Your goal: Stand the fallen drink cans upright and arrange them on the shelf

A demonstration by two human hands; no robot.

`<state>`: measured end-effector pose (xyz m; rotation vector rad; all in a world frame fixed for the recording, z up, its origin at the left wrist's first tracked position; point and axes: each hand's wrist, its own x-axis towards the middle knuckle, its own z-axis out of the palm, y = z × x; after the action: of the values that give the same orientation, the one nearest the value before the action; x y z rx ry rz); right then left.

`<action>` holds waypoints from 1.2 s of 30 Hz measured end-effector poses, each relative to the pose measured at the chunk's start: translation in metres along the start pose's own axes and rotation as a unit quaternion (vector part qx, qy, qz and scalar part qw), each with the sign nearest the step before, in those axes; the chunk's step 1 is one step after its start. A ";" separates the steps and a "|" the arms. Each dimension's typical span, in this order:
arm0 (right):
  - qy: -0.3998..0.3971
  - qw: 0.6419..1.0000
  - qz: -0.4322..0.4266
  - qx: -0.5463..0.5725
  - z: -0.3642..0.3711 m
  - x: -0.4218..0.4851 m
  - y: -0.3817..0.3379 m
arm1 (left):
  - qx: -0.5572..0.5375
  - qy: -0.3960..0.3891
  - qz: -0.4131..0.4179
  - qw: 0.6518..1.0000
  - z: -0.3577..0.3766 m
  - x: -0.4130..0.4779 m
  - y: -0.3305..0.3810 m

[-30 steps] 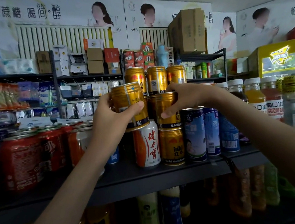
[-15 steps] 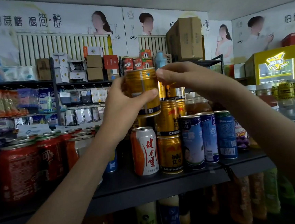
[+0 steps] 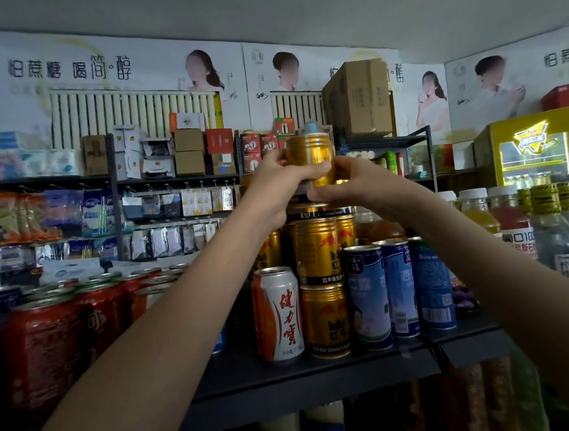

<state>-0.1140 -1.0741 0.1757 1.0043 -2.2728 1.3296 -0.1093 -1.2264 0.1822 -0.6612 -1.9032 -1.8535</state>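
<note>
Red cans (image 3: 46, 339) stand upright at the left of the shelf (image 3: 290, 378); a white can (image 3: 278, 314) stands just beside a gold stack (image 3: 321, 280). Above that stack the left hand (image 3: 280, 188) grasps a gold can (image 3: 310, 158), upright at the stack's top; whether it rests there cannot be told. The right hand (image 3: 352, 185) curls round its lower right side. Blue cans (image 3: 367, 294) and bottles (image 3: 482, 211) stand further right.

Upright drink cans (image 3: 325, 318) stand on the dark shelf (image 3: 324, 373).
</note>
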 end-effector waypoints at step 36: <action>0.126 0.988 0.020 -0.088 0.043 -0.033 0.030 | 0.406 0.047 0.056 0.911 -0.028 -0.086 -0.062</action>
<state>-0.1093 -1.0874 0.1155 0.6937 -2.1816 1.1716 -0.0773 -1.2593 0.0831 -0.3658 -2.2489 -0.8487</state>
